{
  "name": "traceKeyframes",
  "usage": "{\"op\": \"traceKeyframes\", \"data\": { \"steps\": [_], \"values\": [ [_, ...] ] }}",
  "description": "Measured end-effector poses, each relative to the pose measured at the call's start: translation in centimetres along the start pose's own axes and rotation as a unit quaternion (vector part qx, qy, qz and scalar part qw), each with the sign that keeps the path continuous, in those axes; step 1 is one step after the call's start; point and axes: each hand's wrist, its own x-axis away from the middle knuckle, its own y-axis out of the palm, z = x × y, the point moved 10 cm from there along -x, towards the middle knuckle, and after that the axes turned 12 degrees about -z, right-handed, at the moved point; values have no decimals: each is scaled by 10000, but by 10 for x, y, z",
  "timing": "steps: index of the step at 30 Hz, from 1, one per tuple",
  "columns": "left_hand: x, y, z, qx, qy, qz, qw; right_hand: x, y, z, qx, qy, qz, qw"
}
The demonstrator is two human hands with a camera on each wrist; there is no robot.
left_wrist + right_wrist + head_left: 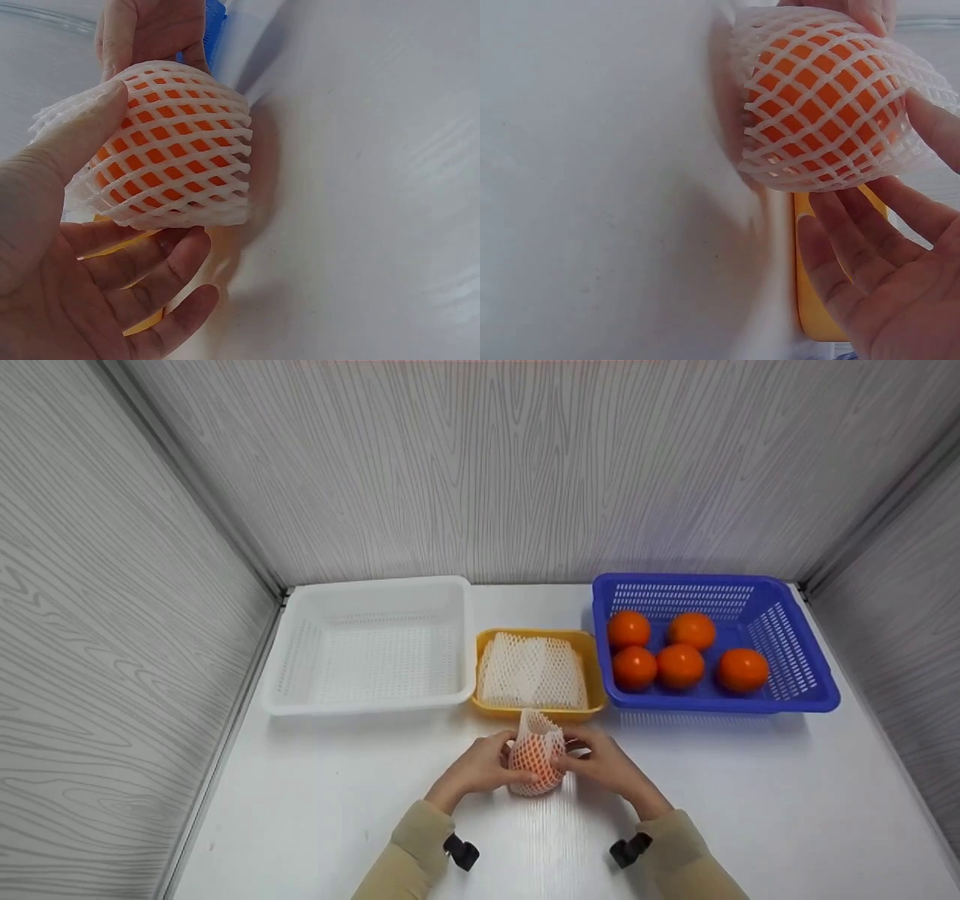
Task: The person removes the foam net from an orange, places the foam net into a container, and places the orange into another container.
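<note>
An orange fruit [534, 757] sits inside a white foam net sleeve [180, 142], just in front of the yellow basket. The mesh covers the fruit, and its loose end rises above it in the head view. My left hand [484, 765] grips the netted fruit from the left, thumb on the near side and fingers around the far side. From the right, my right hand [600, 761] holds it too, its thumb [934, 127] against the mesh and the fingers beneath in the right wrist view. The underside of the fruit is hidden by the netting.
Behind the hands, a yellow basket [540, 712] holds a stack of white foam nets [532, 671]. At the right, a blue basket [720, 703] contains several orange fruits [680, 665]. A white basket [375, 709] stands at the left. Grey wood-grain panels [480, 472] enclose the white table [315, 810].
</note>
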Motion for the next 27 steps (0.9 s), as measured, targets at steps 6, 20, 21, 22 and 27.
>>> {"op": "traceKeyframes", "data": {
  "steps": [6, 20, 21, 22, 27],
  "values": [
    [2, -12, 14, -178, 469, 419, 9979, 1, -4, 14, -72, 265, 263, 9993],
    [8, -26, 33, 166, 1426, 1390, 9798, -2, 1, 12, -437, 60, 347, 9984],
    [8, -26, 34, 172, 1442, 1405, 9794, -2, 2, 12, -433, 68, 323, 9985],
    [8, -26, 34, 175, 1460, 1398, 9792, -3, 2, 13, -417, 125, 331, 9985],
    [9, -21, 40, 133, 1681, 1241, 9778, -4, 2, 12, -103, 298, 365, 9988]
  ]
}}
